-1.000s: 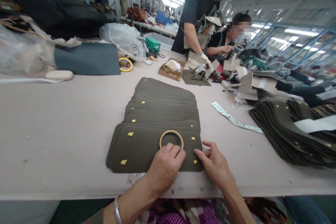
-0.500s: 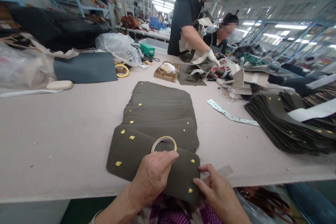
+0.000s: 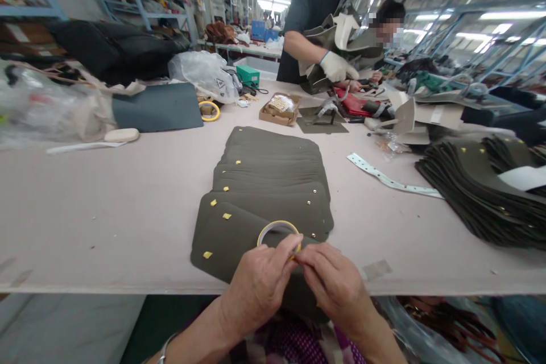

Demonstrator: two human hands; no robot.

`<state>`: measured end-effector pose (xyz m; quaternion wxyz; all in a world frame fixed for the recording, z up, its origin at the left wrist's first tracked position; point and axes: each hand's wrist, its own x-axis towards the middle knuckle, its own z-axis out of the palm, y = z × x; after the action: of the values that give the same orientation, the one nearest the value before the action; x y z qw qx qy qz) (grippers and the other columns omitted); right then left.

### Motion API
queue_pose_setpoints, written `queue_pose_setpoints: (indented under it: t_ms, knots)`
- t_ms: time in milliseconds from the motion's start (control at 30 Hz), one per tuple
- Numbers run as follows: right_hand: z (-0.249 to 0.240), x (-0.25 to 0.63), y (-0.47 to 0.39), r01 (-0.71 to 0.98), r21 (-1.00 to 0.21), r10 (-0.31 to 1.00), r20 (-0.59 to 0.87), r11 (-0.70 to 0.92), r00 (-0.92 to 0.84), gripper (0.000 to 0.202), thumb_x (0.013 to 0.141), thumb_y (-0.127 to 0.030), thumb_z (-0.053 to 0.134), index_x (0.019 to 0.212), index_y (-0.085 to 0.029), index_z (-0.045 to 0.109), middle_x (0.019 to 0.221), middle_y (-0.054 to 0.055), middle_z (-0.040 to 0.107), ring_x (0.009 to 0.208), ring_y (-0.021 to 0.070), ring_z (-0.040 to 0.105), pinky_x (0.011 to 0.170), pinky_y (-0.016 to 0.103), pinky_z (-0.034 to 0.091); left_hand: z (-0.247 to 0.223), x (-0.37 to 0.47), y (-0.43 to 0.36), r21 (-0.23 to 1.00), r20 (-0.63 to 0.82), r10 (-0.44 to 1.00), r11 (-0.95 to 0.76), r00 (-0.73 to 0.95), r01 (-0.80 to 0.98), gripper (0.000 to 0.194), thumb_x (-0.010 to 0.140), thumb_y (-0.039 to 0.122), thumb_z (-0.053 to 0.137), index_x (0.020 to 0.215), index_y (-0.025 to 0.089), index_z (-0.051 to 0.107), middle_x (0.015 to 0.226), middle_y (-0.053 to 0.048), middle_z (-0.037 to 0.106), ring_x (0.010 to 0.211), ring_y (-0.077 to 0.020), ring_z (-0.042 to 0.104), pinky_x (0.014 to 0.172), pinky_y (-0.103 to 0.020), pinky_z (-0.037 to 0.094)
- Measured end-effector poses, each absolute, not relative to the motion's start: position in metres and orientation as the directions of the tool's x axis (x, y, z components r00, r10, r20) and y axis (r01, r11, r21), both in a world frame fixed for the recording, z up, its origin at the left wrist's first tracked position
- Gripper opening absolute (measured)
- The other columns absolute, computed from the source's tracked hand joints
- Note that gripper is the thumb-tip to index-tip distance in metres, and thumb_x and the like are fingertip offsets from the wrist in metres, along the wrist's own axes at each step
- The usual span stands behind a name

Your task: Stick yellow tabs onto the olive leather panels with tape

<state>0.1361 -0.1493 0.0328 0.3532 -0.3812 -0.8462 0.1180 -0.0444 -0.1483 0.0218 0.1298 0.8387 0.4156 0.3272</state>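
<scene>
My left hand (image 3: 261,277) grips a roll of yellow tape (image 3: 278,223), whose ring stands up above the fingers. The fingers of my right hand (image 3: 336,280) are closed in a pinch on the tape at the roll's near right side, against the left fingertips. Beneath both hands lies a dark olive panel (image 3: 226,243) with rounded corners and small yellow tape pieces; its right part is mostly covered by my hands. Behind it, a fanned stack of similar panels (image 3: 273,153) carries yellow pieces at the left and small metal studs at the right.
A thick pile of dark pieces (image 3: 478,199) lies at the right, near a pale perforated strip (image 3: 392,183). Farther back are a small cardboard box (image 3: 277,118), another yellow tape roll (image 3: 210,118) and a grey-blue sheet (image 3: 157,111). A gloved co-worker (image 3: 315,23) handles pieces across the table.
My right hand has left the panel's right edge and come up to the tape roll, meeting my left hand. The co-worker's gloved hand has lifted with the pieces. The view has shifted slightly.
</scene>
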Motion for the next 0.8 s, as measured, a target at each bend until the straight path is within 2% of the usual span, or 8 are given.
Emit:
queue_pose_setpoints:
  t_ms: [100,233,333,400,467,533,633,800]
  knots:
    - [0.028,0.137,-0.151,0.590,-0.417,0.714,0.520,0.691,-0.469,0.019,0.091,-0.008,0.047,0.096,-0.019,0.061,0.083,0.005,0.067,0.078,0.0166,0.063,0.071,0.029,0.054,0.021,-0.043,-0.151,0.478,0.423,0.791,-0.609,0.442,0.633,0.030,0.097,0.020,0.035,0.126,0.017,0.043,0.094,-0.006,0.071,0.072,-0.0174,0.067,0.066,-0.029,0.054]
    - [0.022,0.134,-0.153,0.627,-0.365,0.690,0.595,0.688,-0.412,0.017,0.087,-0.006,0.050,0.088,-0.019,0.060,0.073,0.003,0.066,0.067,0.0155,0.062,0.062,0.026,0.052,0.021,-0.041,-0.153,0.548,0.380,0.815,-0.580,0.438,0.602,0.020,0.098,0.018,0.034,0.105,0.020,0.053,0.080,-0.001,0.068,0.070,-0.0146,0.066,0.063,-0.024,0.051]
    - [0.020,0.130,-0.154,0.635,-0.443,0.733,0.608,0.633,-0.307,0.016,0.084,-0.008,0.052,0.085,-0.020,0.063,0.071,0.002,0.068,0.064,0.0151,0.063,0.061,0.025,0.051,0.021,-0.040,-0.151,0.536,0.378,0.814,-0.581,0.442,0.613,0.023,0.098,0.018,0.034,0.089,0.019,0.055,0.071,0.000,0.063,0.065,-0.0138,0.063,0.060,-0.023,0.048]
    - [0.021,0.128,-0.154,0.625,-0.604,0.844,0.507,0.494,-0.177,0.014,0.083,-0.013,0.054,0.081,-0.020,0.066,0.069,0.002,0.069,0.061,0.0148,0.064,0.058,0.024,0.051,0.020,-0.038,-0.148,0.496,0.417,0.796,-0.604,0.438,0.624,0.026,0.097,0.018,0.034,0.082,0.019,0.055,0.066,-0.001,0.060,0.061,-0.0142,0.059,0.057,-0.024,0.046]
    - [0.024,0.126,-0.154,0.547,-0.795,0.956,0.292,0.264,-0.037,0.014,0.083,-0.020,0.056,0.074,-0.020,0.068,0.062,0.001,0.067,0.054,0.0142,0.063,0.051,0.022,0.050,0.018,-0.035,-0.145,0.459,0.478,0.763,-0.639,0.435,0.618,0.027,0.097,0.018,0.035,0.080,0.019,0.056,0.064,-0.001,0.059,0.058,-0.0147,0.056,0.055,-0.025,0.043]
    - [0.028,0.126,-0.152,0.413,-0.910,0.997,0.066,0.042,0.043,0.017,0.080,-0.028,0.060,0.070,-0.018,0.068,0.054,0.000,0.064,0.047,0.0137,0.060,0.045,0.021,0.048,0.018,-0.031,-0.142,0.439,0.536,0.729,-0.671,0.425,0.597,0.026,0.097,0.018,0.037,0.080,0.019,0.057,0.063,0.000,0.058,0.057,-0.0147,0.055,0.055,-0.026,0.042]
    - [0.030,0.129,-0.145,0.294,-0.950,0.994,-0.087,-0.104,0.072,0.021,0.075,-0.036,0.064,0.069,-0.016,0.069,0.051,0.000,0.063,0.044,0.0140,0.059,0.043,0.022,0.047,0.020,-0.026,-0.142,0.456,0.591,0.699,-0.701,0.402,0.549,0.024,0.096,0.016,0.038,0.081,0.018,0.057,0.064,-0.001,0.059,0.059,-0.0140,0.055,0.057,-0.026,0.043]
    - [0.023,0.155,-0.124,0.281,-0.940,0.972,-0.149,-0.196,0.180,0.033,0.070,-0.046,0.071,0.073,-0.014,0.070,0.052,0.002,0.064,0.045,0.0151,0.059,0.045,0.025,0.050,0.024,-0.027,-0.145,0.473,0.631,0.664,-0.739,0.401,0.480,0.018,0.095,0.012,0.040,0.095,0.016,0.057,0.073,-0.002,0.062,0.068,-0.0138,0.058,0.064,-0.026,0.045]
